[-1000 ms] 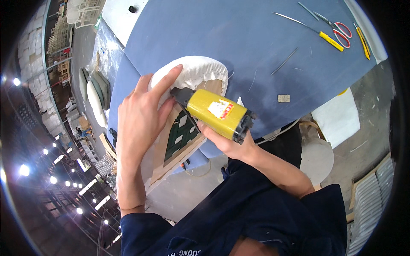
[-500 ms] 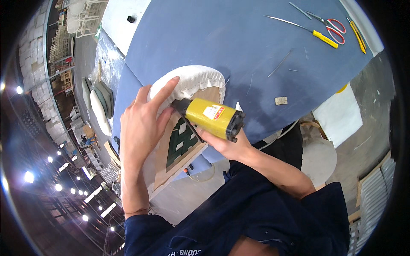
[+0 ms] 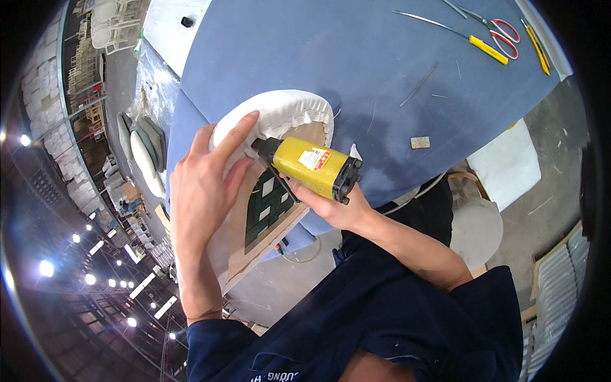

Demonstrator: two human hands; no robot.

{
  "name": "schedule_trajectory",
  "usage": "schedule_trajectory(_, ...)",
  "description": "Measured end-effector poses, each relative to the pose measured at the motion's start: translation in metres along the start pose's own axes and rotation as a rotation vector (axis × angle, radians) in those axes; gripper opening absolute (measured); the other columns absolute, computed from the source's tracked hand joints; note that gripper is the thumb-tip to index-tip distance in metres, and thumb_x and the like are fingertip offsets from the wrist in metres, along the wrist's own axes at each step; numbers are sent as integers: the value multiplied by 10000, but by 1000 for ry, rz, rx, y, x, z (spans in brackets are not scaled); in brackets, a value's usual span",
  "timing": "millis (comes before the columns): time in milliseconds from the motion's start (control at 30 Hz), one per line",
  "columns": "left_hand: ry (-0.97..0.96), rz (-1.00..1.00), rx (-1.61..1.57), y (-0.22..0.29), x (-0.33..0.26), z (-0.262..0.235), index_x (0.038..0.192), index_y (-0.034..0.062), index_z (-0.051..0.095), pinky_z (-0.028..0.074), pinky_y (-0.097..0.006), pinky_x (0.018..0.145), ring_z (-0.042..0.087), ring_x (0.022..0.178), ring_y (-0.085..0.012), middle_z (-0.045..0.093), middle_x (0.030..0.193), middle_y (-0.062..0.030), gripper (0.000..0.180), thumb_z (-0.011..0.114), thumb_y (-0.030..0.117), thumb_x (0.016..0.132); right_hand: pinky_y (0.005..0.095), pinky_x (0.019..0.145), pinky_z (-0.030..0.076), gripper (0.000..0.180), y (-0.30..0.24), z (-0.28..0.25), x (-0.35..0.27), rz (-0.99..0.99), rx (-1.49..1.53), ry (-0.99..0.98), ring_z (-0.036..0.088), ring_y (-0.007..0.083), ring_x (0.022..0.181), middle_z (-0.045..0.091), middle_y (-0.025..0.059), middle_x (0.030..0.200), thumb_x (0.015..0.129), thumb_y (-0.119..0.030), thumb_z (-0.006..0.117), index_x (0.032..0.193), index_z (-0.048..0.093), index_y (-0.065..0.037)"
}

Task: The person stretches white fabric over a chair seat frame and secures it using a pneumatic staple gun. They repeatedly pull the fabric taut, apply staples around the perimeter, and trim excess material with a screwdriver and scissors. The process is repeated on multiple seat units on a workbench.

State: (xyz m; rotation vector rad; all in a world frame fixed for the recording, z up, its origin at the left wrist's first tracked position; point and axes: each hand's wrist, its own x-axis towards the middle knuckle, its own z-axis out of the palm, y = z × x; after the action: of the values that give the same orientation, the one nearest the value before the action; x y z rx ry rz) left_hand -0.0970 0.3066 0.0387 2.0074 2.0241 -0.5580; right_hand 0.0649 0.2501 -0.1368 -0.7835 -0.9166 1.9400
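A white-covered padded chair seat (image 3: 289, 102) lies underside up near the table's front edge. Its fabric is gathered over the rim onto a wooden frame (image 3: 312, 131), with green webbing (image 3: 270, 202) in the middle opening. My left hand (image 3: 207, 172) clasps the seat's left rim, index finger along the outer edge and thumb folded inside. In my right hand (image 3: 337, 204) is a yellow and black staple gun (image 3: 312, 162). Its nose rests at the rim's inner edge, right by my left thumb; the gun's body hides most of its handle and my right fingers.
Red-handled scissors (image 3: 503, 38), a yellow-handled pointed tool (image 3: 487, 49) and a yellow cutter (image 3: 536, 48) lie at the far right of the blue table (image 3: 394, 121). A small tan block (image 3: 420, 142) is nearer. Right of the table stands a round stool (image 3: 474, 232).
Both hands, the seat and the staple gun have shifted slightly left and away from me. The gun's nose stays by my left thumb.
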Motion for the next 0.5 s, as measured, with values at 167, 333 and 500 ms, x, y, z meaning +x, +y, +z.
schedule_trajectory(167, 29, 35, -7, -7, 1, 2, 1546, 365, 637, 626, -477, 797, 774, 900, -408, 702, 1252, -187, 679, 831, 190, 920, 388, 852, 596, 224, -2, -3, 2, 20, -54, -42, 789, 256, 938, 820, 112, 1032, 929, -141, 794, 1128, 798, -37)
schedule_trajectory(333, 16, 10, -17, -3, 1, 1, 1551, 358, 636, 616, -489, 828, 763, 951, -414, 703, 1262, -171, 684, 824, 165, 922, 380, 864, 598, 225, -12, 0, -5, 36, -12, 24, 793, 244, 950, 823, 111, 998, 933, -140, 796, 1122, 792, -19)
schedule_trajectory(500, 39, 22, -14, -3, -1, 2, 1549, 361, 638, 614, -490, 834, 761, 963, -413, 701, 1254, -169, 683, 825, 166, 921, 375, 888, 601, 230, -6, -3, -1, 48, -104, -20, 797, 239, 970, 829, 115, 1016, 929, -132, 805, 1129, 797, -19)
